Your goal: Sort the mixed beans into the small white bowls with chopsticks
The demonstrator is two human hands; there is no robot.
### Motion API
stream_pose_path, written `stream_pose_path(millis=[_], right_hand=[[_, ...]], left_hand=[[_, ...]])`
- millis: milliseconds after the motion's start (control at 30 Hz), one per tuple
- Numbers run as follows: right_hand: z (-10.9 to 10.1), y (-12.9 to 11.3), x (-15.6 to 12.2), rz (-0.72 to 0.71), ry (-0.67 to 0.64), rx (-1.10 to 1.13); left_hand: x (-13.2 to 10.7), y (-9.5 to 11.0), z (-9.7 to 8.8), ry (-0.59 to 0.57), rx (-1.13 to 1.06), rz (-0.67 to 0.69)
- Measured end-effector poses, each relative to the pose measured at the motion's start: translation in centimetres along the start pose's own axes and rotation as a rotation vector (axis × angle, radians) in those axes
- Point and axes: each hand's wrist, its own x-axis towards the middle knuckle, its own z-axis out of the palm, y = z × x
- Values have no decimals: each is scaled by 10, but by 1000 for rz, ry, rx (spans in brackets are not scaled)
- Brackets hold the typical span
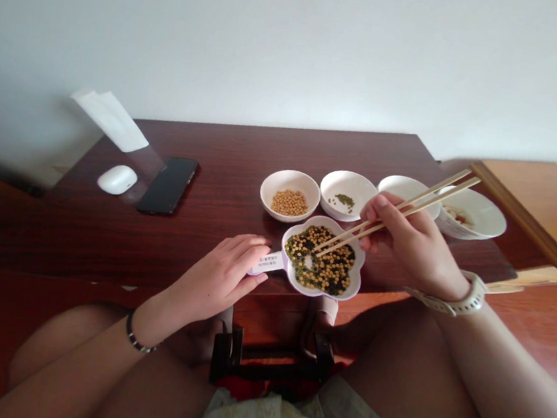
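Observation:
My left hand (226,263) is closed round the handle of a white flower-shaped dish (357,282) with a lilac edge. Mixed yellow, green and black beans (327,268) lie in the dish. A pair of wooden chopsticks (431,196) sits in the fingers of my right hand (400,240), their tips down among the beans; whether a bean is between them I cannot tell. Just behind the dish, one white bowl (266,191) has yellow soybeans (290,203) in it. Beside it, another white bowl (329,181) holds a few green beans (344,201).
A third white bowl (397,183), partly hidden by my right hand, and a larger bowl (491,216) with some contents stand further right. On the left of the dark table (235,144) are a phone (168,185), a white rounded case (117,180) and a white paper packet (112,119).

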Motion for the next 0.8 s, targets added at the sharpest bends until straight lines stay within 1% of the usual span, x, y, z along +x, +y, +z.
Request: stream_pose_path(millis=[133, 300, 433, 600, 700, 800], right_hand=[[10, 0, -5, 32, -120, -73], [8, 4, -4, 61, -193, -69], [4, 8, -1, 63, -206, -97], [5, 13, -2, 41, -212, -103], [7, 10, -4, 31, -202, -108], [7, 4, -5, 26, -164, -102]], left_hand=[[0, 0, -1, 0, 0, -5], [0, 1, -1, -4, 5, -2], [1, 1, -2, -6, 0, -5], [1, 1, -2, -2, -8, -6], [1, 1, -2, 3, -14, -10], [1, 1, -2, 2, -21, -16]])
